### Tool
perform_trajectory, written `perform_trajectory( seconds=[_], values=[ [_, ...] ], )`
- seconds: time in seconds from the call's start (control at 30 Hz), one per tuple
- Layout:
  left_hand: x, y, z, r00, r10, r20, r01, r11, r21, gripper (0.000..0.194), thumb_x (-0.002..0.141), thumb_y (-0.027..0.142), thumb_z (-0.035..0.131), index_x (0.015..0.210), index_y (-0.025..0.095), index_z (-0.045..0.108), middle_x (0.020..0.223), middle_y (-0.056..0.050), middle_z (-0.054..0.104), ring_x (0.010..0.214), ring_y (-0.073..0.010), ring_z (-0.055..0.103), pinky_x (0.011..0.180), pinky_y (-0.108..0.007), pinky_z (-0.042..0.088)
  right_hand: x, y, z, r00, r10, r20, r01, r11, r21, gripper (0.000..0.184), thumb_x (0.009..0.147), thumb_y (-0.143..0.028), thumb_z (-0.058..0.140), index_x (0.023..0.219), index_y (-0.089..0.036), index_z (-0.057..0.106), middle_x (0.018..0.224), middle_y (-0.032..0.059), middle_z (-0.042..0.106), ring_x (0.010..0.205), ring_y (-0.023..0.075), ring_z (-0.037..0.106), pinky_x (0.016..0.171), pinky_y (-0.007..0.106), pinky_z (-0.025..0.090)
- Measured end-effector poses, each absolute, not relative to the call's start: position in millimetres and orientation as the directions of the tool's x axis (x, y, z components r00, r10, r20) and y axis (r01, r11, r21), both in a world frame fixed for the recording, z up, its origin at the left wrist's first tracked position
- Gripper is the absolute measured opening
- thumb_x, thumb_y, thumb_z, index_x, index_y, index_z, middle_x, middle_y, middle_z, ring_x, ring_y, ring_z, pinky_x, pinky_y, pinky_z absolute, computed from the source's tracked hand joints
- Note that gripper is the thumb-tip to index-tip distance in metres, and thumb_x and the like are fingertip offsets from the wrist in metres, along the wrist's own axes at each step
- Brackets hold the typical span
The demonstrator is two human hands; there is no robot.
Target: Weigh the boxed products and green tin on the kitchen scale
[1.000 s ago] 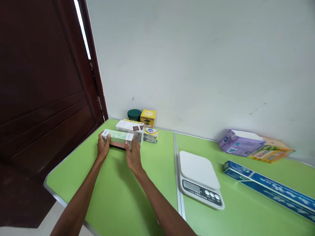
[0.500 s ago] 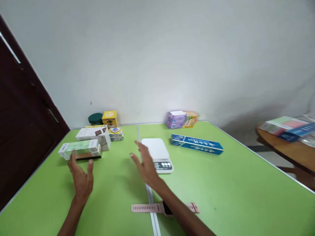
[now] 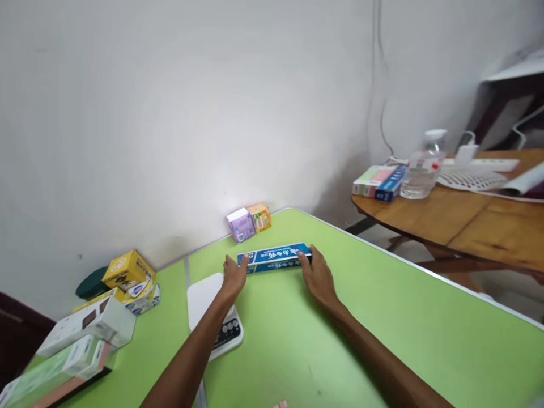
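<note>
A long blue toothpaste box (image 3: 274, 259) with white lettering is gripped at its two ends. My left hand (image 3: 235, 276) closes on the left end, thumb on the near side. At the right end, my right hand (image 3: 317, 275) has its thumb on the front and fingers behind. Whether the box touches the table is hard to tell. Under my left forearm lies a white kitchen scale (image 3: 206, 296) with a dark button panel, partly covered by the arm.
Purple (image 3: 241, 225) and orange (image 3: 259, 217) packs stand by the wall. Left are a yellow box (image 3: 128, 270), a dark green lid (image 3: 91, 283), a white box (image 3: 91, 323) and a pale green box (image 3: 51, 368). A wooden table (image 3: 450, 215) at right holds a clear bottle (image 3: 420, 170) and boxes.
The view has swung right, showing more of the wooden table. Both hands, open and apart before, have moved to the toothpaste box and taken hold of its ends.
</note>
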State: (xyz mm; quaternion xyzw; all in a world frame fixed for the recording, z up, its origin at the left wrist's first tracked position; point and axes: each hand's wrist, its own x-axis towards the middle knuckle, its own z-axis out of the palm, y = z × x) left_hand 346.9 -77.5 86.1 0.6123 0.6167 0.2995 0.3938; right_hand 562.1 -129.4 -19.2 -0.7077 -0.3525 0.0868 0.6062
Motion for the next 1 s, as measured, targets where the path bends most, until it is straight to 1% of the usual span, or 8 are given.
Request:
perform_trajectory(
  seconds=[0.1,0.3,0.4,0.5,0.6,0.7,0.83,1.0],
  values=[
    [378.9,-59.1,75.1,0.059,0.986,-0.158,0.568,0.097,0.818,0.111,0.081,0.076,0.059,0.157,0.003,0.026,0.168,-0.03,0.022,0.159,-0.0388,0.018,0.127,-0.047,0.023,556.6,-129.3,-15.0,0.72,0.624,0.303,0.39,-0.003,-0.921,0.09,0.091,-0.077,0.031,0.145,-0.008,0.052,0.147,0.0244,0.057,0.139,0.0371,0.051,0.119,0.057,0.034],
    [382.1,-68.3,78.4,0.033,0.981,-0.192,0.542,0.144,0.828,0.109,0.085,0.085,0.044,0.157,0.005,0.031,0.168,-0.024,0.026,0.157,-0.0376,0.026,0.124,-0.045,0.032,553.7,-146.9,5.2,0.729,0.638,0.249,0.327,-0.005,-0.945,0.091,0.091,-0.081,0.032,0.142,-0.009,0.057,0.145,0.0243,0.06,0.135,0.0377,0.055,0.116,0.057,0.038],
    [352.9,-84.1,96.5,0.055,0.994,-0.098,0.47,0.06,0.88,0.102,0.086,0.085,0.043,0.155,0.01,0.036,0.168,-0.02,0.031,0.158,-0.0343,0.024,0.126,-0.042,0.029,534.0,-158.8,23.8,0.692,0.659,0.295,0.339,0.064,-0.938,0.088,0.094,-0.078,0.034,0.146,-0.01,0.055,0.149,0.0226,0.058,0.136,0.0365,0.055,0.116,0.056,0.039],
    [302.8,-105.8,116.7,0.025,1.0,0.018,0.407,-0.027,0.913,0.095,0.088,0.083,0.042,0.156,0.016,0.037,0.171,-0.016,0.026,0.16,-0.0333,0.02,0.129,-0.046,0.021,497.0,-164.9,42.6,0.625,0.694,0.356,0.349,0.159,-0.923,0.08,0.097,-0.072,0.038,0.15,-0.013,0.051,0.152,0.0197,0.055,0.139,0.0341,0.054,0.117,0.054,0.039],
    [246.0,-130.0,125.9,-0.043,0.998,0.042,0.376,-0.023,0.926,0.086,0.091,0.081,0.042,0.151,0.02,0.045,0.169,-0.014,0.031,0.158,-0.0318,0.025,0.129,-0.049,0.019,452.3,-164.9,52.3,0.527,0.762,0.376,0.315,0.235,-0.919,0.079,0.098,-0.071,0.04,0.151,-0.013,0.051,0.151,0.0195,0.057,0.139,0.0332,0.054,0.118,0.053,0.04],
    [197.6,-148.0,116.1,-0.121,0.992,0.016,0.324,0.024,0.946,0.08,0.092,0.079,0.042,0.146,0.021,0.049,0.167,-0.013,0.037,0.156,-0.0317,0.031,0.129,-0.05,0.022,411.5,-163.1,49.9,0.437,0.825,0.359,0.27,0.26,-0.927,0.08,0.097,-0.072,0.042,0.15,-0.013,0.053,0.149,0.0195,0.058,0.139,0.0334,0.055,0.119,0.054,0.04],
    [157.9,-155.8,87.0,-0.242,0.966,-0.089,0.248,0.15,0.957,0.082,0.091,0.077,0.047,0.151,0.022,0.043,0.169,-0.012,0.032,0.159,-0.0303,0.024,0.13,-0.051,0.018,380.5,-164.2,36.8,0.363,0.881,0.303,0.241,0.225,-0.944,0.08,0.096,-0.072,0.043,0.148,-0.013,0.055,0.149,0.0191,0.059,0.141,0.0338,0.054,0.119,0.053,0.04],
    [132.4,-149.8,55.6,-0.22,0.975,-0.028,0.16,0.064,0.985,0.075,0.091,0.077,0.049,0.142,0.022,0.054,0.161,-0.013,0.046,0.151,-0.0329,0.04,0.126,-0.053,0.028,393.1,-162.1,22.7,0.342,0.916,0.212,0.194,0.152,-0.969,0.081,0.095,-0.074,0.042,0.148,-0.014,0.054,0.151,0.0171,0.058,0.143,0.0324,0.051,0.122,0.052,0.036]
  ],
)
